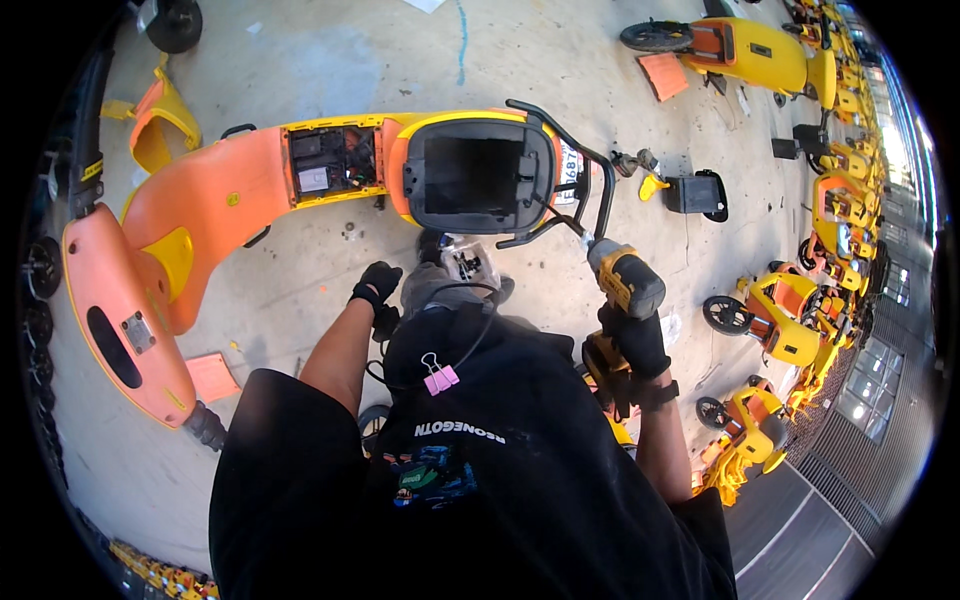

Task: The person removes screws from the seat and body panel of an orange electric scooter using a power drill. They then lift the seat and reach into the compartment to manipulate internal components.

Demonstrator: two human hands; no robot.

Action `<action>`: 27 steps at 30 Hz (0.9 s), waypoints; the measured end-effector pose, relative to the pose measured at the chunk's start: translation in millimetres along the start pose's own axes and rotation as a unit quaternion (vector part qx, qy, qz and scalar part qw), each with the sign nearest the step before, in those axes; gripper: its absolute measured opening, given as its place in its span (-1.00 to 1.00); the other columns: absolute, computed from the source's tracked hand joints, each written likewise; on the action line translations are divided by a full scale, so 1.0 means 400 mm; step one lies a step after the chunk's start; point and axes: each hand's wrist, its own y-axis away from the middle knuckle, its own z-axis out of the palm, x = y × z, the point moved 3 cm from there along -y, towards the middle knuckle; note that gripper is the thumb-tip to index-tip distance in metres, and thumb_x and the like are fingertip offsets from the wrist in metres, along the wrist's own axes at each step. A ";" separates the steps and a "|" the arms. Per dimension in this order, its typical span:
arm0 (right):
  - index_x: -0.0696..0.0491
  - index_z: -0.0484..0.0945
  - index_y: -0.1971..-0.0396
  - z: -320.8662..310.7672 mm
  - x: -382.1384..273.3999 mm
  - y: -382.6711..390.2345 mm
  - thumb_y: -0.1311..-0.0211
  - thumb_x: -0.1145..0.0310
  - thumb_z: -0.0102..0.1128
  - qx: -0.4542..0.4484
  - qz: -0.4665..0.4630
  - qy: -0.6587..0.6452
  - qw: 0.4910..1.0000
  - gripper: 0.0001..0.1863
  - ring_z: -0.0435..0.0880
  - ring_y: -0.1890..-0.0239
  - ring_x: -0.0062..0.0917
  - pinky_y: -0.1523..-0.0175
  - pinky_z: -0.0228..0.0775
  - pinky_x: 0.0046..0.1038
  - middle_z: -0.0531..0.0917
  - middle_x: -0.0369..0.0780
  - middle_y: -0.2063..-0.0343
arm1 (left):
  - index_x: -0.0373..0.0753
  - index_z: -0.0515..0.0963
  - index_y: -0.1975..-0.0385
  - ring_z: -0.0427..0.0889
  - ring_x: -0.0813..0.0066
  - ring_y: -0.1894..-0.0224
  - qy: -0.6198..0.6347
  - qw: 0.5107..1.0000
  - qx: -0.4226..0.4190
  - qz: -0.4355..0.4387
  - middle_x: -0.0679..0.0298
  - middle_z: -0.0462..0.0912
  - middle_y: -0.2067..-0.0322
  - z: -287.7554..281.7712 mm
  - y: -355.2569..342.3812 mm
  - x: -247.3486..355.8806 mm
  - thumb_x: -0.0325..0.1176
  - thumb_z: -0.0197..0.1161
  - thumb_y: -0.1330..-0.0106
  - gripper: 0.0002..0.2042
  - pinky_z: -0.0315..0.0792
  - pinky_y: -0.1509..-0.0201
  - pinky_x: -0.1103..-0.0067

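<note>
Right grip (636,340), a black-gloved hand, is closed around a yellow-and-black power drill (628,280); left grip (378,284), gloved too, has its fingers curled, and whether it holds anything I cannot tell.

From the left, the orange-and-yellow scooter (235,175) stretches across the floor (300,290) in front of the person, reaching past the middle of the view. Its long orange front panel (115,290) carries a dark oval window. Just beyond the body, on the upper left, lies a loose orange-and-yellow cover (158,125); on the near side, a flat orange panel (213,376) rests on the floor. Farther right, a rectangular bay (335,165) in the scooter stands uncovered, showing wiring and dark parts. The left grip is on the near side of this bay, apart from the scooter. Next comes a clear bag (468,262) of small parts, near the person's body, with a pink binder clip (440,378) against the dark shirt (480,480).

Beyond the bag, the scooter's black storage bin (470,175) gapes open. The drill sits right of it, its long bit angled up and left toward the bin's rear edge, beside a black tubular rack (606,185). Whether the tip touches is too small to tell. Farther right, a black box (694,194) lies on the floor, and more yellow scooters (785,320) line the right side.
</note>
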 end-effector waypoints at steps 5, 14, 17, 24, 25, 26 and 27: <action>0.13 0.52 0.31 0.006 -0.043 -0.041 -0.06 0.49 0.23 0.044 -0.039 -0.011 0.998 -0.83 0.56 0.50 -0.61 0.41 0.44 -0.52 0.56 -0.30 0.53 | -0.38 0.58 0.31 0.57 0.08 0.16 -0.041 0.999 -0.024 0.025 -0.08 0.60 0.27 -0.008 0.006 0.034 -0.07 0.05 -0.25 -0.58 0.44 0.06 0.32; 0.12 0.48 0.19 0.035 -0.087 -0.129 -0.08 0.47 0.26 0.029 -0.050 0.013 0.998 -0.73 0.54 0.54 -0.63 0.47 0.40 -0.57 0.53 -0.31 0.52 | -0.33 0.53 0.42 0.59 0.37 0.53 -0.020 0.997 0.047 0.059 0.14 0.61 0.54 0.005 -0.003 -0.045 -0.14 0.12 -0.29 -0.68 0.50 0.41 0.41; 0.11 0.48 0.20 0.028 -0.097 -0.128 -0.07 0.47 0.25 0.030 -0.041 0.002 0.999 -0.73 0.54 0.55 -0.64 0.48 0.39 -0.58 0.54 -0.32 0.52 | -0.33 0.53 0.42 0.58 0.37 0.54 0.033 0.999 0.021 0.007 0.16 0.60 0.56 0.009 -0.002 -0.040 -0.13 0.14 -0.28 -0.68 0.49 0.42 0.39; 0.11 0.49 0.25 0.022 -0.119 -0.139 -0.06 0.47 0.26 0.011 -0.031 0.008 0.999 -0.77 0.54 0.55 -0.65 0.49 0.38 -0.57 0.53 -0.33 0.54 | -0.36 0.52 0.45 0.62 0.33 0.51 0.045 0.997 0.051 0.022 0.08 0.60 0.55 -0.007 0.007 -0.001 -0.14 0.13 -0.28 -0.67 0.50 0.41 0.39; 0.11 0.50 0.26 0.017 -0.115 -0.142 -0.05 0.47 0.26 0.011 -0.030 0.020 0.999 -0.78 0.54 0.55 -0.65 0.49 0.38 -0.57 0.53 -0.33 0.54 | -0.37 0.52 0.46 0.63 0.32 0.50 0.047 0.998 0.048 0.019 0.08 0.60 0.55 -0.013 0.007 0.009 -0.14 0.12 -0.29 -0.66 0.50 0.40 0.39; 0.11 0.50 0.27 0.014 -0.114 -0.144 -0.06 0.47 0.26 0.017 -0.039 0.039 0.998 -0.79 0.54 0.55 -0.65 0.49 0.38 -0.57 0.53 -0.32 0.54 | -0.38 0.52 0.46 0.64 0.31 0.49 0.050 0.998 0.046 0.016 0.07 0.61 0.55 -0.021 0.008 0.019 -0.13 0.11 -0.29 -0.65 0.51 0.39 0.40; 0.11 0.50 0.28 0.010 -0.111 -0.145 -0.06 0.47 0.26 0.023 -0.047 0.058 0.997 -0.80 0.54 0.55 -0.65 0.48 0.39 -0.56 0.53 -0.32 0.54 | -0.39 0.52 0.46 0.64 0.31 0.48 0.052 0.998 0.043 0.012 0.06 0.61 0.54 -0.027 0.009 0.029 -0.13 0.10 -0.30 -0.64 0.51 0.38 0.41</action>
